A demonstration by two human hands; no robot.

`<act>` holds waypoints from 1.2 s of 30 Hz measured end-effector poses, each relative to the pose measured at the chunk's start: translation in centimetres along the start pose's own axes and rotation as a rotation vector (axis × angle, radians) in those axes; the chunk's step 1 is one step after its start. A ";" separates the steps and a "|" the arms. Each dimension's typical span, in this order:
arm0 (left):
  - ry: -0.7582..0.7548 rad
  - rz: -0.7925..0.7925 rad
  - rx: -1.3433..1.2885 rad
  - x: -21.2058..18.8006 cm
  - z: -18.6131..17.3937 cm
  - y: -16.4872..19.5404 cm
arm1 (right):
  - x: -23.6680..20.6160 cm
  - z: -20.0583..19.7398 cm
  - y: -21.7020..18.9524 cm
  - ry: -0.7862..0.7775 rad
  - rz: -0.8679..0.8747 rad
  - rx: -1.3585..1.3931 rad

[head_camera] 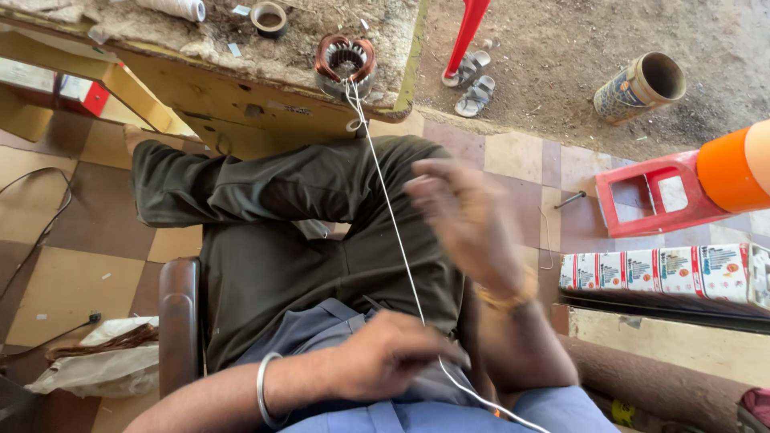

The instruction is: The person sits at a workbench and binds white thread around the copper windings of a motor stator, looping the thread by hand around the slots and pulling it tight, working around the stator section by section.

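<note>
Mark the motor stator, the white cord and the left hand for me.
motor stator (345,64): head view, on its copper winding at the bench edge.
white cord (391,208): head view, mid-length over the lap.
left hand (389,353): head view, back of the hand.

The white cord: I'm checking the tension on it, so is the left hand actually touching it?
Touching. The head view shows the white cord running from the motor stator straight into the left hand, pinched there, then trailing out below.

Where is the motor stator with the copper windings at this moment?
In the head view, the stator sits at top centre on the edge of the worn workbench, right of a tape roll; the white cord runs from it toward the left hand.
</note>
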State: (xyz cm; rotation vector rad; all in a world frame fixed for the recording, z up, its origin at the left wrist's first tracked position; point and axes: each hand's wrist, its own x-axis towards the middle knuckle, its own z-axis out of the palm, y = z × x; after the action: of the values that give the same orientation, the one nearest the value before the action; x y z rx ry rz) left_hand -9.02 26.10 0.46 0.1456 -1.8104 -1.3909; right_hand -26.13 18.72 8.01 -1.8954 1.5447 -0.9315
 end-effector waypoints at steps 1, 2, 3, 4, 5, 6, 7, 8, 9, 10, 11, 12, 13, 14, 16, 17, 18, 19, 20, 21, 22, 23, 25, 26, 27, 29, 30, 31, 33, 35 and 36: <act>-0.095 0.007 -0.041 -0.3 0.4 0.1 | 1.1 2.1 1.3 -0.134 0.024 0.004; -0.191 0.012 -0.086 -0.5 0.5 0.2 | 1.8 4.0 2.3 -0.213 0.145 0.208; -0.252 -0.003 -0.074 -0.5 0.6 0.3 | 2.1 5.1 3.2 -0.289 0.271 0.411; -0.315 -0.017 -0.058 -0.4 0.5 0.3 | 1.8 5.4 3.9 -0.288 0.306 0.682; -0.376 -0.028 -0.035 -0.1 0.0 0.3 | 1.4 5.4 4.4 -0.287 0.328 0.952; -0.332 -0.016 0.017 0.0 -0.9 0.3 | 0.9 5.2 4.7 -0.290 0.354 1.224; -0.284 -0.007 0.065 -0.1 -2.1 0.2 | 0.1 4.8 4.8 -0.195 0.279 1.127; -0.239 0.004 0.113 -0.1 -3.4 0.0 | -0.6 4.1 4.8 -0.099 0.202 1.027; -0.091 0.028 0.132 -0.2 -4.8 -0.3 | -1.3 3.6 4.8 0.002 0.122 0.926; 0.050 0.055 0.150 -0.3 -6.3 -0.8 | -1.9 3.2 4.7 0.015 0.097 0.870; 0.209 0.024 0.105 -0.2 -7.6 -1.4 | -2.4 2.9 4.7 0.032 0.073 0.811; 0.369 -0.011 0.055 0.2 -8.5 -2.4 | -2.9 2.8 4.6 0.047 0.052 0.751; 0.568 -0.148 -0.033 1.1 -9.0 -3.8 | -3.4 2.9 4.6 0.041 0.069 0.705; 0.765 -0.288 -0.123 1.8 -9.4 -5.0 | -3.9 3.0 4.5 0.035 0.086 0.660; 0.830 -0.447 -0.208 3.5 -10.7 -7.4 | -5.1 2.9 4.3 -0.002 -0.032 0.533; 0.864 -0.525 -0.247 4.4 -11.2 -8.4 | -5.7 2.7 4.2 -0.036 -0.164 0.451; 0.856 -0.519 -0.352 5.2 -11.5 -9.2 | -6.1 2.5 4.0 -0.073 -0.292 0.368; 0.846 -0.513 -0.457 6.0 -11.6 -9.8 | -6.3 2.1 4.0 -0.163 -0.362 0.390; 0.834 -0.506 -0.562 6.9 -11.7 -10.2 | -6.4 1.7 3.8 -0.254 -0.431 0.411; 0.840 -0.471 -0.624 7.6 -11.9 -10.5 | -6.4 1.4 3.6 -0.347 -0.498 0.433; 0.843 -0.434 -0.686 8.4 -12.0 -10.6 | -6.2 1.1 3.4 -0.436 -0.522 0.477; 0.842 -0.395 -0.746 9.2 -12.2 -10.6 | -5.9 0.8 3.2 -0.522 -0.548 0.519; 0.873 -0.405 -0.759 10.7 -12.6 -10.7 | -5.3 0.1 2.7 -0.664 -0.556 0.518; 0.890 -0.412 -0.767 11.4 -12.7 -10.7 | -5.0 -0.2 2.4 -0.720 -0.539 0.477; 0.919 -0.438 -0.738 12.1 -12.8 -10.8 | -4.7 -0.6 2.2 -0.777 -0.525 0.435; 0.981 -0.490 -0.678 13.1 -13.0 -11.0 | -4.0 -1.1 1.8 -0.750 -0.559 0.293; 1.000 -0.554 -0.642 13.4 -13.1 -11.1 | -3.6 -1.3 1.6 -0.736 -0.574 0.223; 1.019 -0.618 -0.606 13.6 -13.2 -11.3 | -3.4 -1.4 1.3 -0.697 -0.598 0.166; 1.039 -0.645 -0.549 13.8 -13.3 -11.7 | -2.8 -1.4 0.7 -0.616 -0.644 0.052; 1.042 -0.567 -0.508 13.7 -13.3 -12.2 | -2.2 -1.4 0.1 -0.542 -0.655 -0.024; 1.030 -0.541 -0.485 13.5 -13.2 -12.5 | -2.0 -1.5 -0.1 -0.505 -0.658 -0.061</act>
State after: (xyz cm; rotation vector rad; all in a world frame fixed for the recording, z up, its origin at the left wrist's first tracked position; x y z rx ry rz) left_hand -13.73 4.11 -2.29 0.9491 -0.5724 -1.6234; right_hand -27.40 20.71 8.66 -2.4936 0.6669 -0.5696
